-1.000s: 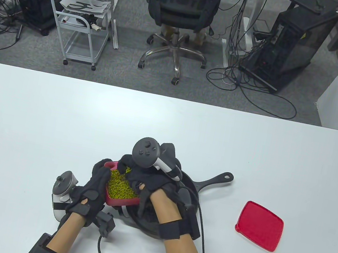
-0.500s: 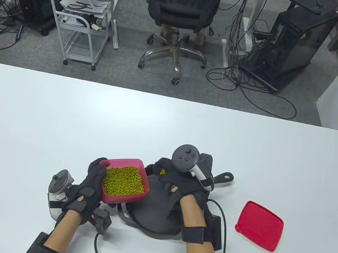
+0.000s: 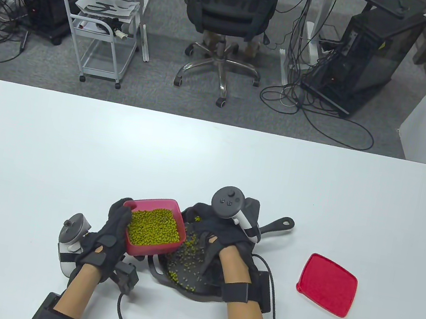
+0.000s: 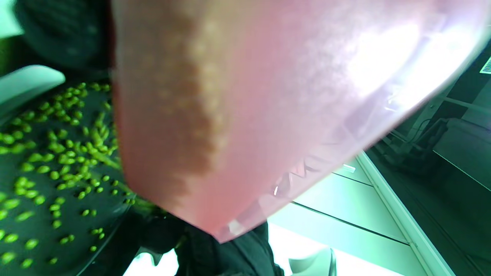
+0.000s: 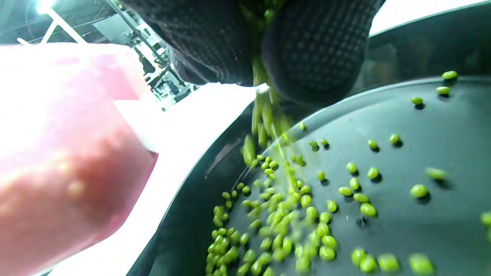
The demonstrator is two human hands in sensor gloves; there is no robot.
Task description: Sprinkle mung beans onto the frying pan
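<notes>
Left hand (image 3: 108,238) gripping red container (image 3: 153,227) at frying pan (image 3: 193,271) rim; right hand (image 3: 224,237) fingers loosened, mung beans (image 5: 284,214) falling.

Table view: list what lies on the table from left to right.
Left hand → red container of mung beans → frying pan with right hand over it → red lid.

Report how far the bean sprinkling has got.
Done: mung beans already lie scattered in the frying pan. In hand: the right hand is dropping more over it, beans streaming from its fingers. Left: the left hand holds the red container, largely full.
</notes>
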